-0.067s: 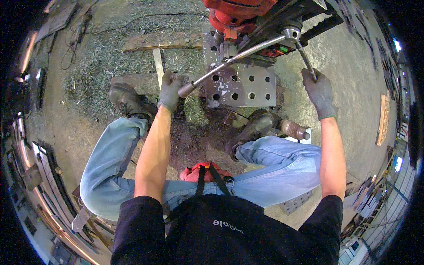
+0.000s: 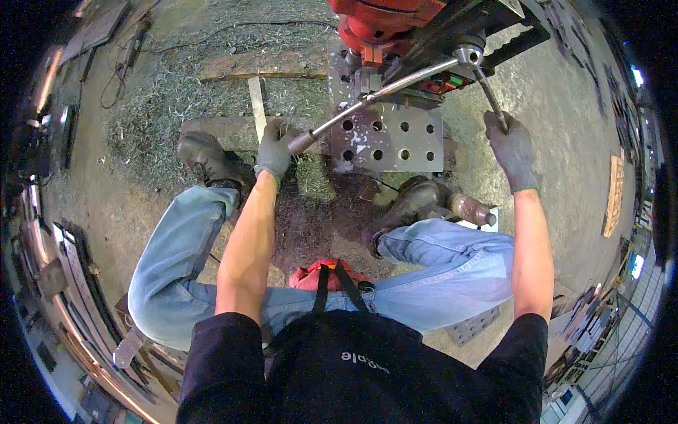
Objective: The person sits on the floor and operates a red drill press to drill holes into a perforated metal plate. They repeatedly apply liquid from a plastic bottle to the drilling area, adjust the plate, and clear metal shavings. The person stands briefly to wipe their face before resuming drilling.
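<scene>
A: where's that long lever (image 2: 402, 84) sit from the left grip (image 2: 274, 151)?

B: just to its right, slanting forward-right to the hub (image 2: 467, 55). can't tell if it's clenched tbh. the right grip (image 2: 511, 147) is wrapped round the short rod (image 2: 489, 90).

A: anything different from a moment ago?

B: nah, barely budged.

Left hand (image 2: 274, 154) beside grip (image 2: 302, 143); right hand (image 2: 512, 150) clasping lever (image 2: 490, 94).

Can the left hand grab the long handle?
Yes, it looks that way. The long handle has its dark grip right by the left hand, and I see nothing between them. I can't tell whether they touch.
</scene>
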`<act>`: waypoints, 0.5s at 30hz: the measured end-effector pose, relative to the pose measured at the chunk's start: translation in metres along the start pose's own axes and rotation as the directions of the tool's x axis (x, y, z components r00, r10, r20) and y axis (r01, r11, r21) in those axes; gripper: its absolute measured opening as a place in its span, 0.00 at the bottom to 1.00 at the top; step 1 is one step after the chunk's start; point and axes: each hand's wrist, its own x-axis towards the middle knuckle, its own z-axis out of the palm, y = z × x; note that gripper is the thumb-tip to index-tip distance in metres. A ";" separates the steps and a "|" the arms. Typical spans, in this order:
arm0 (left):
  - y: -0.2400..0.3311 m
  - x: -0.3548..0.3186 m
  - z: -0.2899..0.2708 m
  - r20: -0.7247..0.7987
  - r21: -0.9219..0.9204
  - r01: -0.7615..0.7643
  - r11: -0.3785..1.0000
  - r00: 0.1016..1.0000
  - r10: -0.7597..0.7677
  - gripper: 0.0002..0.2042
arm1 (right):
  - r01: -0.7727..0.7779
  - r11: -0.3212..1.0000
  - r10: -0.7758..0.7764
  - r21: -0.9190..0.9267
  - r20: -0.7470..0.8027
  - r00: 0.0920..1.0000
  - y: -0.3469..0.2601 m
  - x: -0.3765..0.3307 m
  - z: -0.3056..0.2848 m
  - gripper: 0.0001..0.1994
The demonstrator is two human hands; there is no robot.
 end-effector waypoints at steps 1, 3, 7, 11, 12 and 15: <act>0.005 -0.003 -0.002 -0.009 0.103 0.006 0.995 1.000 -0.005 0.31 | -0.009 1.000 0.009 0.004 -0.012 1.000 0.003 0.001 0.001 0.30; 0.013 -0.008 -0.007 -0.035 0.306 0.027 0.952 0.999 -0.017 0.31 | 0.006 1.000 -0.006 -0.008 -0.038 0.999 0.005 0.001 0.003 0.31; 0.006 -0.008 -0.009 -0.161 0.091 0.115 0.989 0.982 -0.099 0.28 | 0.019 1.000 -0.019 0.018 0.008 1.000 -0.002 0.001 -0.001 0.30; 0.018 -0.003 -0.013 -0.048 0.038 0.216 0.976 0.976 -0.214 0.24 | 0.009 0.999 -0.010 0.043 0.029 1.000 -0.010 -0.008 -0.009 0.26; 0.014 -0.003 -0.014 -0.011 0.153 0.131 0.979 0.991 -0.131 0.24 | 0.028 0.997 -0.028 0.070 -0.006 1.000 -0.004 -0.003 -0.003 0.25; 0.015 -0.007 -0.014 0.050 0.462 -0.056 0.885 0.998 0.037 0.23 | 0.003 0.998 -0.004 0.056 0.029 1.000 -0.012 -0.003 -0.005 0.24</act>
